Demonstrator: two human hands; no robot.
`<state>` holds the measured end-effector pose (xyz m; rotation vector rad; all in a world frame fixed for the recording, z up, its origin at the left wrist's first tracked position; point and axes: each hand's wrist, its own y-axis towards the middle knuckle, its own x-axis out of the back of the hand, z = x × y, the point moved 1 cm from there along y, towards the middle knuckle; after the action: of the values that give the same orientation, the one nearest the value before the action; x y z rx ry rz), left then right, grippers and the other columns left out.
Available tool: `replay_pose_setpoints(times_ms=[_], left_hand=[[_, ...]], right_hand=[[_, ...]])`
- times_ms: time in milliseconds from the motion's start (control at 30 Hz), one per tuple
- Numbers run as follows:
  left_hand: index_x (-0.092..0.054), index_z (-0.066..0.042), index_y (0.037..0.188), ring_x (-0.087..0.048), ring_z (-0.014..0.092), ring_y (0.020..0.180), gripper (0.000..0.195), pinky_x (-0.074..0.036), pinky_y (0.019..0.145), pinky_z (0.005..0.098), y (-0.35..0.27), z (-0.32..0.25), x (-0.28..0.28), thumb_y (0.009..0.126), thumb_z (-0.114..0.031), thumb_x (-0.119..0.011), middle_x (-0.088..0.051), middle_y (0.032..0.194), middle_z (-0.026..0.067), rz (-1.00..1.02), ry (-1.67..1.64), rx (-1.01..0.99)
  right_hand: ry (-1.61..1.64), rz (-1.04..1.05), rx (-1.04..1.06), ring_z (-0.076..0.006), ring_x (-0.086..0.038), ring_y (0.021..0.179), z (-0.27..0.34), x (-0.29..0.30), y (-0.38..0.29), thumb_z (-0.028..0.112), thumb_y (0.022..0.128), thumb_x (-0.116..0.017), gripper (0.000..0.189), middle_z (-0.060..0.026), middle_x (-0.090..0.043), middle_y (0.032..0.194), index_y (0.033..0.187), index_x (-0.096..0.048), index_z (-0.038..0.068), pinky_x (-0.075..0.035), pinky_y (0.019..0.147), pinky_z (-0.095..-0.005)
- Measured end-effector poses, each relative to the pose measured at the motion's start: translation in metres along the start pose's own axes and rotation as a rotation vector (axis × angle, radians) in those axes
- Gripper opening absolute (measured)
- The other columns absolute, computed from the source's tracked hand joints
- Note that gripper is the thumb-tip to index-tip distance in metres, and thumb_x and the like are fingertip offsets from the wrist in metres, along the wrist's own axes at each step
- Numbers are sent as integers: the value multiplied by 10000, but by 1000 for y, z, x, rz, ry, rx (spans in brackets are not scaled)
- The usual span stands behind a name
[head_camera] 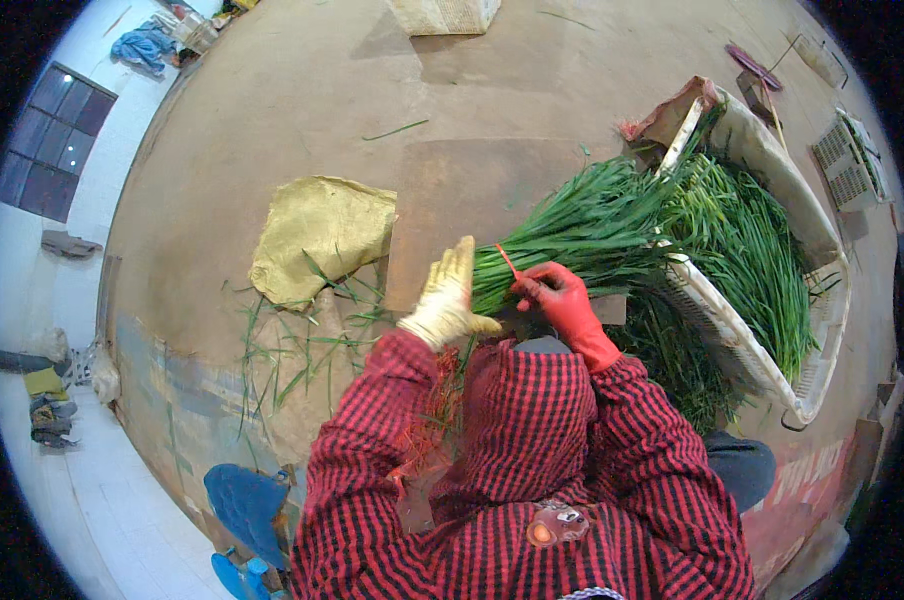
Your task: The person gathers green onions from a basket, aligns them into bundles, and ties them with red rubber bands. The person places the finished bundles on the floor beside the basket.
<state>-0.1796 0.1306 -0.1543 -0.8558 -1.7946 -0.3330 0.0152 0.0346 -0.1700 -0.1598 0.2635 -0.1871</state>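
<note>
A thick bundle of long green stalks, which look like Chinese chives (pixel 572 232), lies across a brown board (pixel 459 172). Its leafy tops reach right, over the rim of a white plastic crate (pixel 767 382). My left hand (pixel 448 296), in a cream glove, is held flat against the stalk ends, fingers extended and not wrapped around them. A thin red tie (pixel 506 259) runs over the bundle near those ends. My right hand (pixel 560 300), in a red glove, pinches this tie at the bundle's near side. The tie's underside is hidden.
More loose green stalks (pixel 752 255) fill the crate, and darker ones (pixel 673 352) lie below it. A yellow woven sack (pixel 324 232) lies left of the board, with scattered leaves (pixel 302 360) nearby. Red strands (pixel 437 405) hang by my lap. A blue stool (pixel 245 502) stands lower left.
</note>
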Motion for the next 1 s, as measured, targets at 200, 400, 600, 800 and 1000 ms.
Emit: replay_pose_setpoints(times_ms=[200, 400, 600, 800, 1000], left_hand=[[-713, -106, 1149, -658, 315, 1059, 302, -517, 922, 363, 52, 18, 60, 847, -108, -690, -686, 1150, 162, -144, -109, 5], [-746, -68, 969, -655, 142, 815, 128, -530, 782, 332, 83, 20, 0, 866, -141, -721, -729, 863, 56, 166, -721, 168], [-476, -108, 1400, -455, 211, 1312, 550, -387, 1073, 396, 97, 19, 35, 975, -457, -477, -456, 1446, 111, -159, -1151, 259], [-163, 110, 1512, -461, 416, 1323, 1468, -377, 1120, 420, 28, -24, 12, 458, -559, -935, -454, 1404, 318, 223, 42, 5], [-391, 22, 1428, -604, 328, 1081, 689, -481, 929, 431, 15, -27, -60, 809, -138, -650, -603, 1182, 174, -394, 341, 37]], right_hand=[[144, 18, -75, -151, -668, 749, -7, 11, -13, 74, 946, -661, 123, -112, -708, 941, 1035, -663, -11, -559, 690, -281], [89, 24, -28, -154, -669, 742, -6, 9, -11, 89, 951, -655, 136, -108, -705, 936, 1053, -658, -1, -553, 689, -280], [101, 7, -120, -152, -677, 726, -4, 13, -4, 109, 955, -652, 140, -106, -718, 934, 1049, -640, 6, -544, 673, -270], [132, -128, -124, -136, -668, 694, 5, 4, -2, 140, 962, -643, 136, -86, -717, 897, 1019, -643, 17, -515, 629, -256], [-299, 39, -4, -175, -705, 790, 1, -11, -27, -2, 893, -671, 122, -91, -716, 908, 1010, -692, 21, -558, 689, -313]])
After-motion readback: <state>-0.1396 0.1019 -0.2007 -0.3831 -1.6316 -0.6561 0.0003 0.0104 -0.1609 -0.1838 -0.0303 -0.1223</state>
